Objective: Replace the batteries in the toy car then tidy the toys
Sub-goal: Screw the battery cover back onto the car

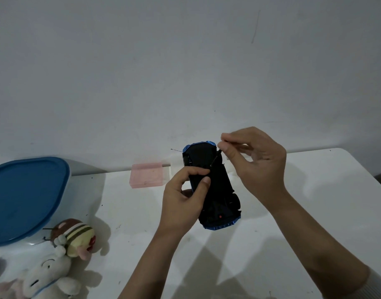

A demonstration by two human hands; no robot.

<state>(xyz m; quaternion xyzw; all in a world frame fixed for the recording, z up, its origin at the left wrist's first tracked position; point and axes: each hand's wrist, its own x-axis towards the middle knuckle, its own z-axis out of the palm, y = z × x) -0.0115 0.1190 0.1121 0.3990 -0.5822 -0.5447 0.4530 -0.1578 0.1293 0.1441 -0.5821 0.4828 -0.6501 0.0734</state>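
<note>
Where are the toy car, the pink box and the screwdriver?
toy car (pixel 217 190), head view, its black underside.
pink box (pixel 147 175), head view, its lid.
screwdriver (pixel 215 157), head view, its thin shaft.

Car (pixel 213 186) right of box (pixel 148 175).

Left hand (pixel 185 195) gripping, thumb pressed; right hand (pixel 253 157) pinching

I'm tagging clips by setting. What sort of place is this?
Probably a room at home, though that's a guess: a plain white table set against a bare wall, plush toys lying beside a blue-lidded storage bin, and a toy car being serviced by hand.
</note>
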